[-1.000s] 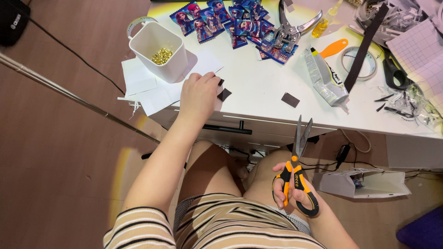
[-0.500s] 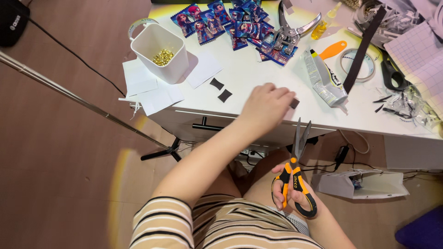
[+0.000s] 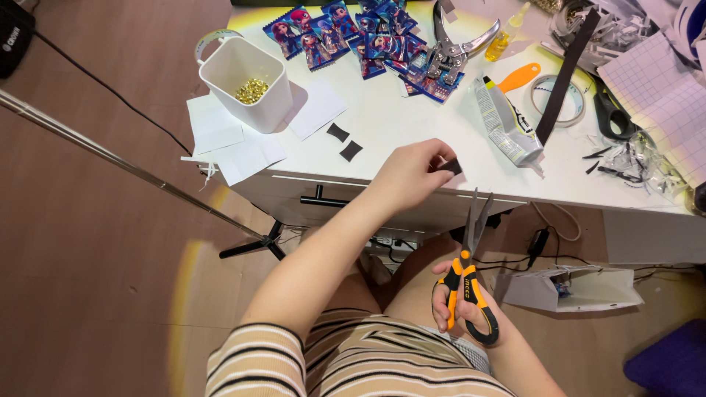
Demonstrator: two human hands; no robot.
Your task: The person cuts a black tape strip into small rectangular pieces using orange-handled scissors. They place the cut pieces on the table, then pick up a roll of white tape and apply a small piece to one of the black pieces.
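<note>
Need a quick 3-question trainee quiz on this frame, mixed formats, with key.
1. True or false: the right hand holds the orange-and-black scissors below the edge of the white table.
2. The left hand pinches which thing? A) the glue tube B) a small dark square piece C) the hole punch
3. Fill in: the white container holds small ____-coloured pieces.

Key: 1 true; 2 B; 3 gold.
</note>
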